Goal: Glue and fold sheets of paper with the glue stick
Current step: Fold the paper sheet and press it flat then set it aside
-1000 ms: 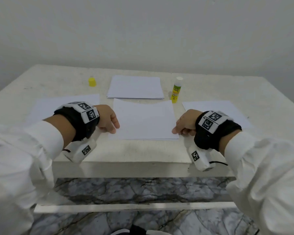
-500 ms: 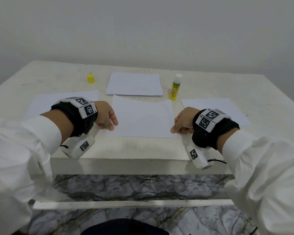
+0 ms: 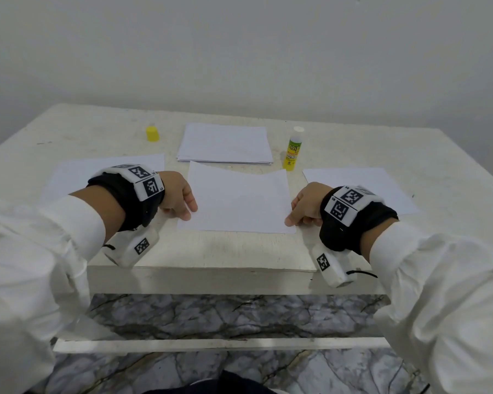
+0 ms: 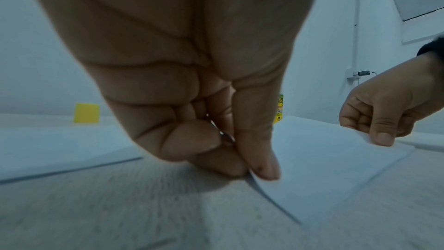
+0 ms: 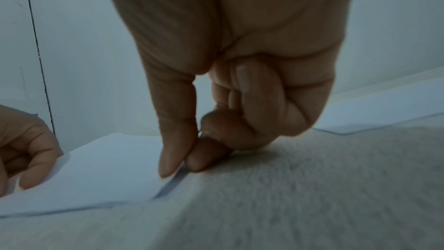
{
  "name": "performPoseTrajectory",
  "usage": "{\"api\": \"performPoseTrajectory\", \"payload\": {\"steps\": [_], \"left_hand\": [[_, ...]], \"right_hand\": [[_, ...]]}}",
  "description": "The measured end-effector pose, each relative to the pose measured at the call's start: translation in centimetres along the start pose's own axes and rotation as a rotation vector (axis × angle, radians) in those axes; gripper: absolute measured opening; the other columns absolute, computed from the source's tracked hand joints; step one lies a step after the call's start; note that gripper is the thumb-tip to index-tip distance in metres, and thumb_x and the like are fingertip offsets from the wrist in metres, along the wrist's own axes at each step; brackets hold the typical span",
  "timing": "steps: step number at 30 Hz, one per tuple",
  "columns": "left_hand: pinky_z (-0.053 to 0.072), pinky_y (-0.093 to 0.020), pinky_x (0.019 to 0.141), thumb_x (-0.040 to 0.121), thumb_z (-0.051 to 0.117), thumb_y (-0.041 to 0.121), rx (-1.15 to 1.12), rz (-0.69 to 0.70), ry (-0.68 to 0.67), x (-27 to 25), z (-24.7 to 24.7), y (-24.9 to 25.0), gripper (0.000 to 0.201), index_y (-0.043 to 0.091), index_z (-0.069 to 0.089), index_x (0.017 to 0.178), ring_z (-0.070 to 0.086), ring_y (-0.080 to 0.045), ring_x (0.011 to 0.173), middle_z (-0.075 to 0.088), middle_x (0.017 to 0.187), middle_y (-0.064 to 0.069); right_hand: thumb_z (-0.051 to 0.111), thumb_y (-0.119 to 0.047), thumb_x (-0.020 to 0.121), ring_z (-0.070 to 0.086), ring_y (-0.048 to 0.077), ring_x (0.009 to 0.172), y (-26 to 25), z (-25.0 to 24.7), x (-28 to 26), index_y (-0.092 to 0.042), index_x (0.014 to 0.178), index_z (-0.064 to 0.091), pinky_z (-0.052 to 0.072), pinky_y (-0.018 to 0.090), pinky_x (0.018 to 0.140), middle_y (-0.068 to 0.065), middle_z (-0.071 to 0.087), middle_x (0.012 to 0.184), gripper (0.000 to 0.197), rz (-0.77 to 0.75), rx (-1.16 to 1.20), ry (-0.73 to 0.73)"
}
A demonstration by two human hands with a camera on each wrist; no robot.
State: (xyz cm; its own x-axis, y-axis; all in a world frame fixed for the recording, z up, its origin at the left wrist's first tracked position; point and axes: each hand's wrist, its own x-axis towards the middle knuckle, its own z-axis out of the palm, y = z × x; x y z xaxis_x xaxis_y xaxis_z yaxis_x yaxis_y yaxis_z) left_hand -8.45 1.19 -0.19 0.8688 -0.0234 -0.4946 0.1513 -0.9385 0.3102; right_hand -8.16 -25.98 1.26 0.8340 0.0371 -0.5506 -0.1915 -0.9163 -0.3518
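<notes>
Pinching both near corners of the flat white paper sheet (image 3: 236,201), left hand (image 3: 177,194) and right hand (image 3: 305,204) fingers clamped; fold runs far.

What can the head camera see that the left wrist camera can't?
Only the head view shows the stack of paper, the glue stick's white top, the sheet on the right and both wrist bands. Only the left wrist view shows the ring and the thumb and finger pinching the corner of the middle sheet. Both show the left hand, the right hand, the glue stick, the yellow cap and the table.
</notes>
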Motion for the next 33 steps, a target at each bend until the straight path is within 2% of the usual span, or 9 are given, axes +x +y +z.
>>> {"api": "performPoseTrajectory", "payload": {"steps": [9, 13, 17, 20, 24, 26, 29, 31, 33], "left_hand": [[0.044, -0.020, 0.054, 0.077, 0.079, 0.017, 0.126, -0.020, 0.039, -0.9, 0.0, 1.0, 0.038, 0.019, 0.061, 0.111, 0.052, -0.013, 0.056, 0.059, 0.077, 0.003], [0.041, -0.030, 0.094, 0.082, 0.073, 0.027, 0.359, -0.009, 0.022, -1.2, -0.2, 1.8, 0.073, 0.025, 0.034, 0.144, 0.052, -0.026, 0.118, 0.050, 0.133, -0.006], [0.028, -0.035, 0.109, 0.080, 0.068, 0.051, 0.612, -0.017, -0.012, -0.2, -0.7, 1.8, 0.090, 0.030, 0.017, 0.151, 0.031, -0.031, 0.137, 0.027, 0.151, -0.009], [0.025, -0.041, 0.114, 0.079, 0.063, 0.062, 0.719, 0.004, -0.059, 1.2, -0.9, 1.2, 0.097, 0.024, 0.013, 0.152, 0.027, -0.034, 0.138, 0.021, 0.154, -0.008], [0.022, -0.046, 0.115, 0.074, 0.063, 0.068, 0.729, 0.038, -0.081, 2.5, -1.1, 0.5, 0.114, 0.016, -0.001, 0.152, 0.018, -0.036, 0.142, 0.008, 0.159, -0.007], [0.022, -0.047, 0.115, 0.071, 0.068, 0.067, 0.703, 0.063, -0.076, 3.1, -1.2, 0.2, 0.119, 0.013, 0.000, 0.152, 0.017, -0.035, 0.142, 0.010, 0.158, -0.007], [0.025, -0.047, 0.114, 0.065, 0.074, 0.065, 0.685, 0.100, -0.062, 3.5, -1.3, 0.2, 0.118, 0.017, 0.009, 0.151, 0.020, -0.032, 0.140, 0.018, 0.155, -0.005], [0.026, -0.045, 0.112, 0.065, 0.075, 0.062, 0.688, 0.117, -0.043, 3.4, -1.3, 0.4, 0.113, 0.018, 0.015, 0.150, 0.022, -0.030, 0.140, 0.024, 0.151, -0.004], [0.023, -0.045, 0.112, 0.068, 0.073, 0.062, 0.717, 0.108, -0.041, 3.3, -1.3, 0.6, 0.115, 0.014, 0.010, 0.151, 0.017, -0.030, 0.142, 0.019, 0.155, -0.006]], "right_hand": [[0.079, -0.017, 0.074, 0.054, 0.020, 0.065, -0.4, 0.6, 0.8, -0.005, 0.081, 0.061, 0.043, 0.025, 0.057, 0.008, 0.063, 0.075, 0.023, 0.019, -0.071, 0.063], [0.077, -0.025, 0.078, 0.050, 0.026, 0.122, -1.3, 0.5, 0.1, -0.007, 0.135, 0.044, 0.043, 0.034, 0.100, 0.009, 0.051, 0.134, 0.069, -0.012, -0.317, 0.119], [0.076, -0.035, 0.078, 0.049, 0.026, 0.124, -3.4, 0.6, -0.1, -0.015, 0.137, 0.050, 0.042, 0.035, 0.103, 0.005, 0.051, 0.136, 0.068, -0.042, -0.518, 0.029], [0.081, -0.049, 0.064, 0.057, 0.027, 0.113, -6.7, 1.4, 0.8, -0.013, 0.128, 0.057, 0.045, 0.039, 0.099, 0.004, 0.060, 0.124, 0.077, -0.062, -0.607, -0.033], [0.083, -0.070, 0.011, 0.063, 0.031, 0.095, -10.5, 3.9, 5.8, -0.018, 0.094, 0.063, 0.048, 0.048, 0.090, 0.003, 0.068, 0.101, 0.100, -0.069, -0.686, -0.078], [0.085, -0.063, 0.042, 0.062, 0.027, 0.093, -13.2, 4.2, 3.8, -0.022, 0.089, 0.059, 0.049, 0.041, 0.089, 0.001, 0.066, 0.102, 0.067, -0.151, -0.739, -0.090], [0.077, -0.042, 0.075, 0.042, 0.029, 0.130, -16.0, 4.7, 2.0, -0.012, 0.138, 0.043, 0.034, 0.040, 0.106, 0.009, 0.041, 0.146, 0.077, -0.283, -0.750, -0.098], [0.074, -0.039, 0.079, 0.018, 0.027, 0.144, -16.6, 5.2, 2.3, -0.008, 0.151, 0.016, 0.019, 0.036, 0.114, 0.012, 0.011, 0.158, 0.097, -0.359, -0.750, -0.076], [0.079, -0.060, 0.061, 0.019, 0.031, 0.143, -15.7, 5.5, 3.2, -0.017, 0.152, 0.008, 0.023, 0.044, 0.115, 0.012, 0.006, 0.159, 0.123, -0.325, -0.786, -0.095]]}}
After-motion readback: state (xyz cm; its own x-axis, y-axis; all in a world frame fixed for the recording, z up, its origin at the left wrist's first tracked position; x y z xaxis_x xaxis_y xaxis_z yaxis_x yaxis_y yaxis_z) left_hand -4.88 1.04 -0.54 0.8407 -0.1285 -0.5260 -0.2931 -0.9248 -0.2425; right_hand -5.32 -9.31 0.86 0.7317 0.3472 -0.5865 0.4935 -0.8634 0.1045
